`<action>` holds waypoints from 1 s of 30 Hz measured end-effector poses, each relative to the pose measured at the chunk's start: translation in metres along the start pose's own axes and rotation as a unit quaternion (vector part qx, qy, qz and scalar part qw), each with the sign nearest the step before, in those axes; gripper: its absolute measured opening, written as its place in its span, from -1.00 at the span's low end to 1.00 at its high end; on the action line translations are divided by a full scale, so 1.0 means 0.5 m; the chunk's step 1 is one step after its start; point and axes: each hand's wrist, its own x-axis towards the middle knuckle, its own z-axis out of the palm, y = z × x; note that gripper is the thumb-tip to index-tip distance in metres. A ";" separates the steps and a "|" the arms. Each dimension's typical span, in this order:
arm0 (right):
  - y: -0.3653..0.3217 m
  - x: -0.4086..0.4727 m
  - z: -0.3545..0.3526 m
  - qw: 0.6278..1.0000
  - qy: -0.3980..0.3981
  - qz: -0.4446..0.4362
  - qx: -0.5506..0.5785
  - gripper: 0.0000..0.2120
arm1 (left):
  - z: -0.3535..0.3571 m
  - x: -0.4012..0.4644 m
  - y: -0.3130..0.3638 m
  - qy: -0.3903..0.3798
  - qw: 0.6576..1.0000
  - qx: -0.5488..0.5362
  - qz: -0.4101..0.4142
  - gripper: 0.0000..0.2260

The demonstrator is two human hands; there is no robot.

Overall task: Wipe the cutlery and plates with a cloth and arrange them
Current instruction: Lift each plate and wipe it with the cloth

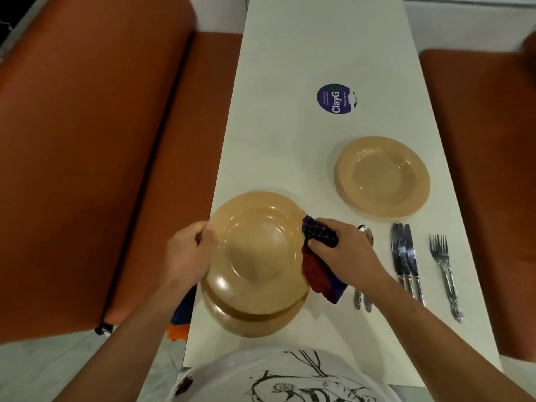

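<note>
My left hand [188, 253] grips the left rim of a tan plate [258, 250], held just above a stack of tan plates [255, 320] near the table's left edge. My right hand [345, 256] holds a dark checked red and blue cloth [319, 274] against the plate's right rim. A second stack of tan plates [383, 178] sits further back on the right. Three knives [404, 256] lie side by side to the right of my right hand, with forks [443, 268] beyond them. Spoon handles [362, 300] stick out from under my right wrist.
The white table [290, 140] is long and narrow, with a round purple sticker [336, 99] further back. Orange bench seats [101, 169] run along both sides. My white printed shirt fills the bottom edge of the view.
</note>
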 end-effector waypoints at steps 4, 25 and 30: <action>0.022 -0.022 0.044 0.999 -0.014 0.019 -0.044 -0.69 | 0.024 -0.001 -0.079 0.001 0.992 0.120 0.027 -0.60; 0.073 -0.031 0.020 0.995 0.000 0.075 -0.059 -0.82 | 0.086 -0.001 -0.027 -0.064 0.991 0.117 0.032 -0.78; 0.073 -0.031 0.004 0.994 -0.002 0.089 -0.056 -0.81 | 0.090 0.005 -0.006 -0.081 0.989 0.112 0.047 -0.76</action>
